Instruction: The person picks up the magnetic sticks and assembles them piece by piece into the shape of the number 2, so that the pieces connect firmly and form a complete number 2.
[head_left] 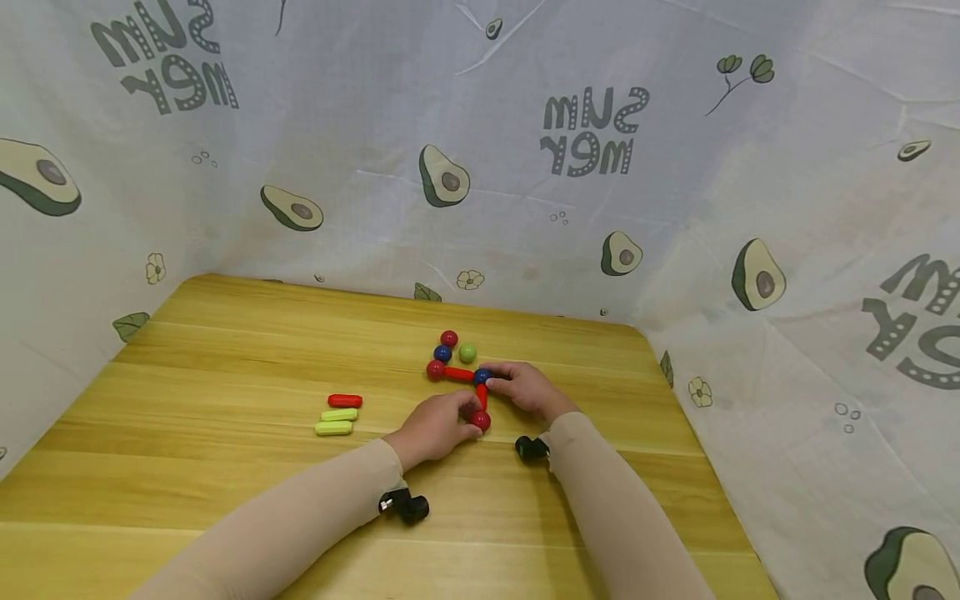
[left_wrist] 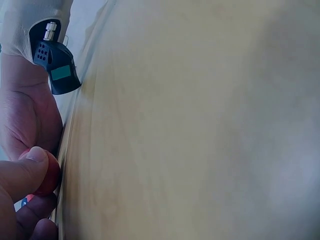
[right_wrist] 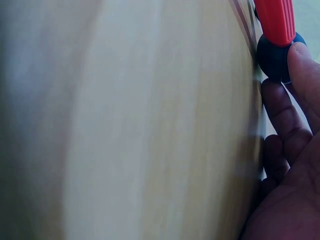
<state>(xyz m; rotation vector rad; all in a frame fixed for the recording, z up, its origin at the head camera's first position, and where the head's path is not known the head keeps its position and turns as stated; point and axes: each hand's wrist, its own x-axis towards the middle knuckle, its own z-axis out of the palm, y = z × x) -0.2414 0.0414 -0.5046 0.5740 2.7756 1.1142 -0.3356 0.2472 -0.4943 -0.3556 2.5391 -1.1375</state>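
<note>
My left hand (head_left: 435, 427) pinches a red ball (head_left: 481, 421) between thumb and fingers, low over the wooden table. In the left wrist view the thumb lies across that red ball (left_wrist: 50, 176). With thumb and fingertips, my right hand (head_left: 531, 390) grips a blue ball (head_left: 482, 377), seen dark in the right wrist view. One red ribbed rod (head_left: 482, 396), partly covered by the left fingers, runs between these two balls. Another red rod (head_left: 458, 374) reaches from the blue ball to a second red ball (head_left: 436, 370) at its left end.
Behind the joined pieces sit a loose-looking blue ball (head_left: 442, 354), a red ball (head_left: 448, 338) and a green ball (head_left: 467, 353). To the left lie a red rod (head_left: 345, 401) and two yellow rods (head_left: 333, 427). A printed cloth (head_left: 375, 242) borders the table (head_left: 225, 375).
</note>
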